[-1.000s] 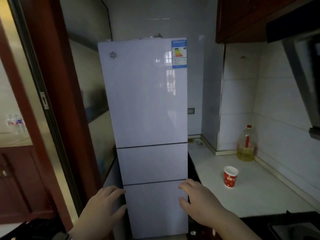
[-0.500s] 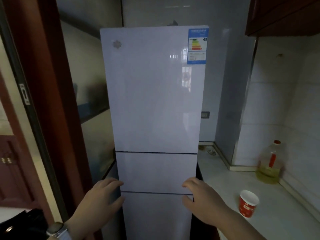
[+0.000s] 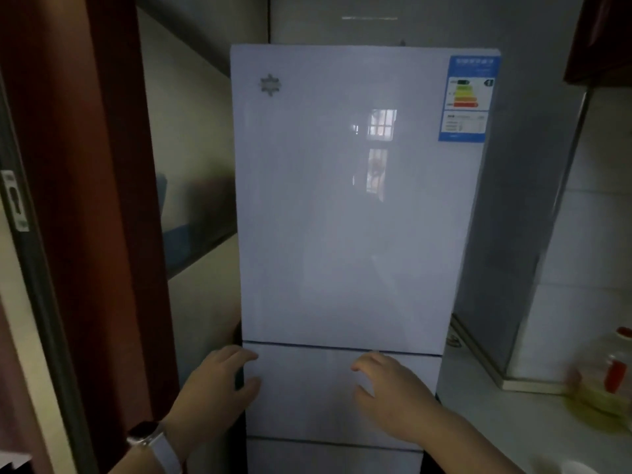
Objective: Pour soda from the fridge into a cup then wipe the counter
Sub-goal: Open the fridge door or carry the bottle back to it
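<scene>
A tall white fridge with three doors fills the middle of the view, all doors closed. My left hand is at the left edge of the middle door, fingers spread, just below the seam under the top door. My right hand hovers in front of the middle door towards its right side, fingers apart, holding nothing. The white rim of the cup barely shows at the bottom right corner on the counter. No soda is visible.
A yellow oil bottle with a red cap stands on the counter by the tiled wall at right. A dark red door frame stands close on the left. A dark wall cabinet hangs at the top right.
I have moved closer to the fridge and both hands have risen from the lower seam to the middle door. The cup has slid almost out of view.
</scene>
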Action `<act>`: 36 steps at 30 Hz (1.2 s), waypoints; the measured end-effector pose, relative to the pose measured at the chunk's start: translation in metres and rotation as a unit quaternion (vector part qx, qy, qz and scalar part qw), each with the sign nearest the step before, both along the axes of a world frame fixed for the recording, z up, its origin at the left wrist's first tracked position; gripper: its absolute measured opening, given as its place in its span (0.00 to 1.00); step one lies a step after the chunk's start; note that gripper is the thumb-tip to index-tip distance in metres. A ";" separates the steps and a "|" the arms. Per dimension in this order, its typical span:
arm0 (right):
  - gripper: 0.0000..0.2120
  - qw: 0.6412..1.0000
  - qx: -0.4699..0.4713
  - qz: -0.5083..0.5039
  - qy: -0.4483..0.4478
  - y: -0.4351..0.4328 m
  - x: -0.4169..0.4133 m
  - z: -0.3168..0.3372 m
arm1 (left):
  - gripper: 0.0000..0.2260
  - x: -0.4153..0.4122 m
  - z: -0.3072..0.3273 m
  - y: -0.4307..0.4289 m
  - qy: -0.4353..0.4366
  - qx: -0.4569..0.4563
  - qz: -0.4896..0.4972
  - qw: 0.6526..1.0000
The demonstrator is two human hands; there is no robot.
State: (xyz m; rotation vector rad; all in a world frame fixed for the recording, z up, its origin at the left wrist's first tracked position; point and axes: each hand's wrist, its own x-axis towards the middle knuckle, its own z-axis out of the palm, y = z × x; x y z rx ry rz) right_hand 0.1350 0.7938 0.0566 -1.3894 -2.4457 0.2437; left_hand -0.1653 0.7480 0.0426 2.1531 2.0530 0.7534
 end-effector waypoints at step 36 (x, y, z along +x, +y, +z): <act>0.32 0.889 0.430 0.104 -0.113 0.265 -0.141 0.096 | 0.26 -0.030 0.084 0.257 -0.515 0.152 0.078 0.840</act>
